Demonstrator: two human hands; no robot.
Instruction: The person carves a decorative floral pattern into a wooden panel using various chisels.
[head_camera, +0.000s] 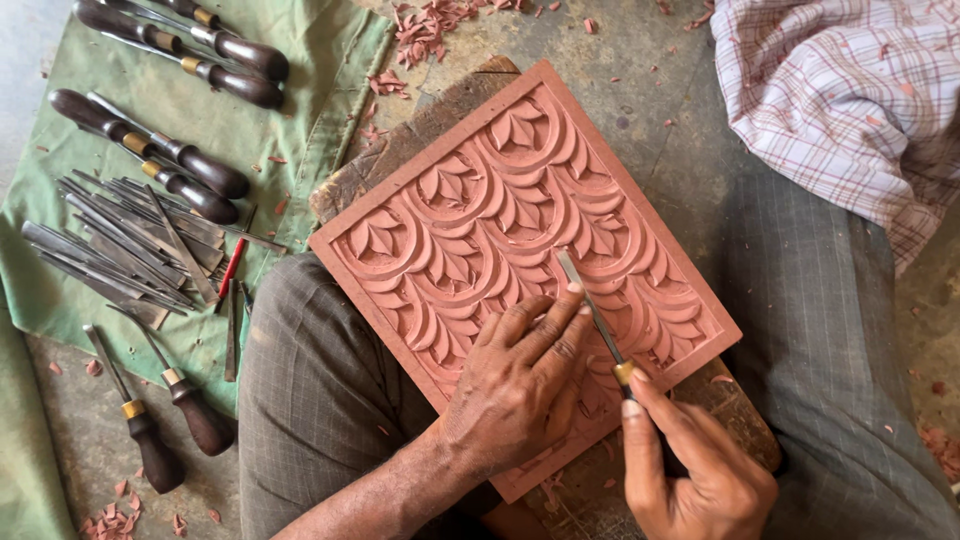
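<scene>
A reddish-pink carved panel (500, 210) with leaf and arch relief lies tilted on a worn wooden board (420, 130) across my lap. My left hand (520, 385) rests flat on the panel's lower part, its fingertips steadying the blade of a thin metal chisel (590, 305). My right hand (690, 470) grips the chisel's dark handle at the brass ferrule. The blade's tip touches the carving near the panel's middle.
A green cloth (290, 110) at the left carries several dark-handled chisels (190, 170) and a pile of thin steel blades (120, 250). Two more handled tools (190, 410) lie on the floor. Pink shavings (425, 25) lie scattered. A checked cloth (850, 90) lies at the upper right.
</scene>
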